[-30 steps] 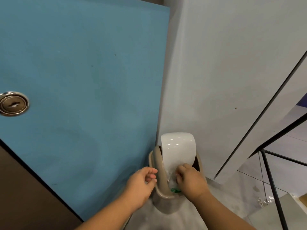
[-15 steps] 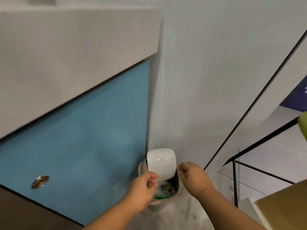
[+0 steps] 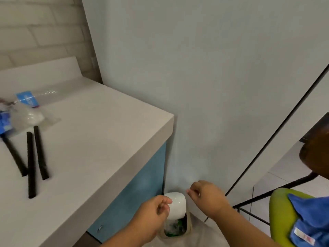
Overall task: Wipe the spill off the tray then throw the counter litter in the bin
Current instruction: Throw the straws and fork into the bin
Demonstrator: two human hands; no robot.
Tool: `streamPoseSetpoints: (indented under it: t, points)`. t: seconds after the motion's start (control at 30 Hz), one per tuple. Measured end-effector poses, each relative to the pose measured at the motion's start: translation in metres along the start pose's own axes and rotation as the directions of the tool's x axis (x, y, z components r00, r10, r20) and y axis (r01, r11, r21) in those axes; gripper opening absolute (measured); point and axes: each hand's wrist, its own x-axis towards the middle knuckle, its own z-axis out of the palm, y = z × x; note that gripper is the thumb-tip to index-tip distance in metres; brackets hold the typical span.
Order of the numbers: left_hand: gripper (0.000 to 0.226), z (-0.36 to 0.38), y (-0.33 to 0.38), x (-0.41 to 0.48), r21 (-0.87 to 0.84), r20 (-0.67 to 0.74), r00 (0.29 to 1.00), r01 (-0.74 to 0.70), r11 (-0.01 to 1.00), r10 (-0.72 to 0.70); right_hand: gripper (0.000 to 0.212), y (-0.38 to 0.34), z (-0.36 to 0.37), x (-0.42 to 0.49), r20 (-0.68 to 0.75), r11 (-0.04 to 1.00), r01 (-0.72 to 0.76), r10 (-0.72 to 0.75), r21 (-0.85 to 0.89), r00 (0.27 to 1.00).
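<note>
A small beige bin (image 3: 189, 229) with a white swing lid (image 3: 175, 205) stands on the floor in the corner between the blue cabinet and the wall. Green and clear plastic litter (image 3: 173, 229) lies inside it. My left hand (image 3: 153, 212) hovers just left of the lid, fingers loosely curled, holding nothing. My right hand (image 3: 209, 198) hangs above and right of the bin, also loosely curled and empty. On the white counter (image 3: 106, 139) lie three black straws (image 3: 30, 164) and crumpled clear plastic bottles with blue labels (image 3: 25, 111).
A green tray (image 3: 278, 218) carrying a blue cloth (image 3: 309, 221) sits at the bottom right. Behind it are a brown seat (image 3: 316, 154) and a black metal frame (image 3: 267, 193). The grey wall rises directly behind the bin.
My right hand has come up out of the bin's opening and away from the lid. The view has lifted, bringing the counter top and its litter into sight.
</note>
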Motion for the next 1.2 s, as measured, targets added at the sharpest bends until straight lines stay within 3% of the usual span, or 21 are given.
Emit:
streamPoseSetpoints:
  t: [0.23,0.43,0.63,0.93,1.2]
  points:
    - [0.026,-0.064,0.062,-0.041,0.069,-0.126,0.976,-0.171,0.983,0.179,0.033,-0.056,-0.067,0.009,-0.091,0.979,0.203,-0.201,0.020,0.975]
    - [0.025,-0.125,0.064,-0.091,0.214,-0.317,0.896,-0.251,0.944,0.310,0.036,-0.124,-0.085,0.015,-0.122,0.923,0.384,-0.382,-0.001,0.916]
    - [0.028,-0.197,0.023,-0.132,0.199,-0.476,0.862,-0.089,0.976,0.176,0.027,-0.211,-0.080,0.010,-0.128,0.858,0.513,-0.505,0.033,0.853]
    - [0.030,-0.276,-0.035,-0.175,0.284,-0.485,0.859,-0.020,0.959,0.161,0.031,-0.316,-0.026,0.007,-0.070,0.794,0.608,-0.606,0.011,0.792]
    - [0.031,-0.304,-0.058,-0.196,0.341,-0.429,0.879,-0.054,0.938,0.207,0.033,-0.359,-0.005,0.004,-0.026,0.830,0.553,-0.556,-0.069,0.831]
